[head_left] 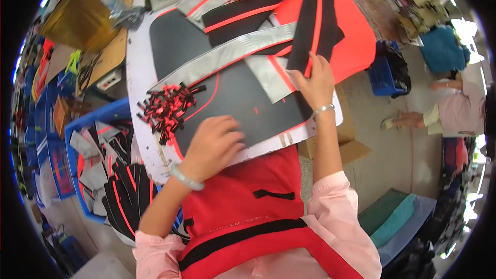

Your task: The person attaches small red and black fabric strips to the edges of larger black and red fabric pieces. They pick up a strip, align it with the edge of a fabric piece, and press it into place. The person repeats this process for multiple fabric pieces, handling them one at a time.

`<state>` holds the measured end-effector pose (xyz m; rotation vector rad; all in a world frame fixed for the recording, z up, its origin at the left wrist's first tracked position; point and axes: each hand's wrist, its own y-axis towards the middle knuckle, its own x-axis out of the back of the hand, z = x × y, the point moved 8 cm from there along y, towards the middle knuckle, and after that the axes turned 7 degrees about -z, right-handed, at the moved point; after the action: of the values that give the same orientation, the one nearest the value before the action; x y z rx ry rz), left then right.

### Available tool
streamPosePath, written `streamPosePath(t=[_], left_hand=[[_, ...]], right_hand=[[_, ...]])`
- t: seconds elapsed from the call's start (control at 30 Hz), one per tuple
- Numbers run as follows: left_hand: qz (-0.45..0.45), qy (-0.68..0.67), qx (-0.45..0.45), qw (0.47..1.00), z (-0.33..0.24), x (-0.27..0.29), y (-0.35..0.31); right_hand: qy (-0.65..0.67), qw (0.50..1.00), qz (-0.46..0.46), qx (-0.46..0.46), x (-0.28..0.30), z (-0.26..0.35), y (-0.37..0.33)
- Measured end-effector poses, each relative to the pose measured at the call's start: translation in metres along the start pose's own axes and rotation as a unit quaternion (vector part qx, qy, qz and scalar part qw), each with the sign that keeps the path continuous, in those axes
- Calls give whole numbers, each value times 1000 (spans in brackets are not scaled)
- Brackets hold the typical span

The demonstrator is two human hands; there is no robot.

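So from the head cam, the right hand was at the lower end of a long black strip with a coral line down it. Its thumb and fingers were part open on that end; couldn't tell whether they were really squeezing. The left hand was half curled over the dark panel, fingers a bit blurry, palm turned away. I saw nothing in it, but can't swear it was empty.

The strip ran away from the person, over the coral panel and the jumble of other strips at the far side of the white counter. A long grey strip lay across the dark panel, and a short grey piece sat just left of the right hand. Clippings were heaped at the panel's left edge, near the left hand.

My two cents on handling that strip: get a flat pinch right at the end, thumb below, so it wouldn't fold. I'd have slid it off the heap slowly, because the overlapping ones looked likely to drag along. The left hand would've been handy pinning the grey strip down. Also, keep that sleeve-side wrist out of the clippings, since a brush there could've scattered them over the panel.
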<state>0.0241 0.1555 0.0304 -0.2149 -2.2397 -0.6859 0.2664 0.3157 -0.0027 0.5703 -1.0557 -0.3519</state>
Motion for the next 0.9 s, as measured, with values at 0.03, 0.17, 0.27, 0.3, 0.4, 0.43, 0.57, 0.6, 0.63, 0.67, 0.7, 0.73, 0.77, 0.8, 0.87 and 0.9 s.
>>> streamPosePath(t=[0.03,0.17,0.27,0.3,0.4,0.43,0.57,0.6,0.63,0.67,0.7,0.73,0.77,0.8,0.87,0.9], left_hand=[[-32,54,25,998,16,6,-19],[-54,173,129,975,39,11,-59],[-78,188,154,967,42,10,-64],[-88,179,157,967,42,10,-64],[-121,-3,177,977,42,6,-58],[-121,-152,230,954,48,-5,-57],[-15,-713,451,536,27,-87,-4],[53,-757,465,456,17,-104,15],[77,-742,456,485,22,-118,28],[100,-725,447,515,30,-136,35],[122,-706,438,543,38,-150,42],[116,-694,439,559,46,-158,49],[113,-682,439,574,53,-163,55],[108,-669,440,589,58,-166,61],[91,-695,417,579,58,-162,78],[82,-710,395,577,51,-154,89]], right_hand=[[-28,998,52,-13,-9,2,2],[-67,996,65,3,-30,-4,-10],[-56,998,17,5,-23,-15,-7],[-27,1000,-8,8,-16,-16,-5],[31,997,-62,33,12,-11,-2],[40,996,-63,53,27,10,-2],[103,977,67,174,78,98,-52],[116,964,126,202,87,114,-75],[131,946,200,218,97,126,-99],[156,921,251,254,105,132,-123],[166,899,318,252,112,131,-144],[168,877,380,242,117,124,-165],[167,852,441,228,123,117,-186],[145,838,482,211,127,105,-205],[84,808,557,173,131,68,-242],[45,794,587,150,131,43,-260]])
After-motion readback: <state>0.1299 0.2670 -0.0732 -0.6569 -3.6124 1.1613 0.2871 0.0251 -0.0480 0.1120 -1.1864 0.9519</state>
